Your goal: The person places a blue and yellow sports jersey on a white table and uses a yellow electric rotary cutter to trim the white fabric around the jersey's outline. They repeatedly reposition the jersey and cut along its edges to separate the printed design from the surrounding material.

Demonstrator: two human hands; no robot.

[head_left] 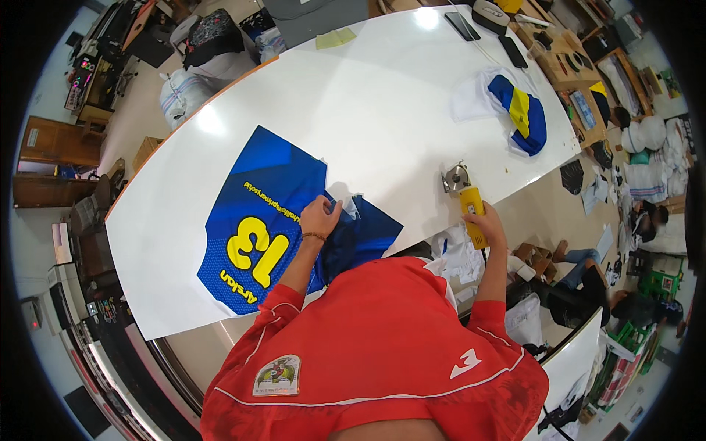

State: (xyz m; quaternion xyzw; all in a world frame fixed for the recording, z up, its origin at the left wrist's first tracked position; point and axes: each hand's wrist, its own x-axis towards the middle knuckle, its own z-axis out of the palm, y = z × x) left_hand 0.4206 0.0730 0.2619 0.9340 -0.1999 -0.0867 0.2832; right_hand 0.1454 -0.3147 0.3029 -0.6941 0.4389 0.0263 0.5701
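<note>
A blue jersey panel with yellow printing lies on the white table, left of centre. My left hand is at its right edge, its fingers closed on the fabric. Beside those fingers, darker blue fabric is bunched and spreads to the right, with a small white scrap at its top. My right hand is wrapped around the yellow body of an electric rotary cutter. The cutter's round metal blade head points away from me, over the table's near edge, apart from the blue fabric.
Blue, yellow and white fabric lies folded at the table's far right. Phones, a cap and a yellow-green cloth rest along the far edge. White fabric hangs below the cutter. Other people sit on the floor at the right.
</note>
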